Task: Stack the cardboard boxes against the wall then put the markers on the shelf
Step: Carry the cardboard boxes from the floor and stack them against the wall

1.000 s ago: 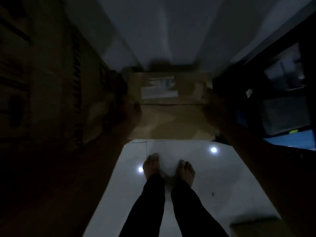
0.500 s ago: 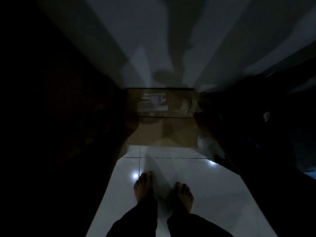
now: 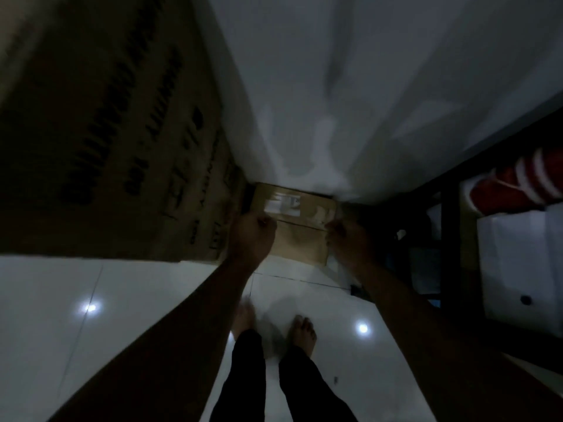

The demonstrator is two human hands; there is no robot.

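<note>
White wall (image 3: 350, 86), labelled brown box (image 3: 292, 220)

A dim home storage corner is showing: glossy white floor tiles (image 3: 350, 303), a dark shelf (image 3: 449, 226), a large printed carton (image 3: 122, 132) standing nearby.

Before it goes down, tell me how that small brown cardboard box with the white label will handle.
The small brown cardboard box probably stays stiff: its faces look flat between the left hand and right hand. It seems fairly light, carried at arm's length. Its squat, flat-sided shape suggests it won't roll or tip.
</note>
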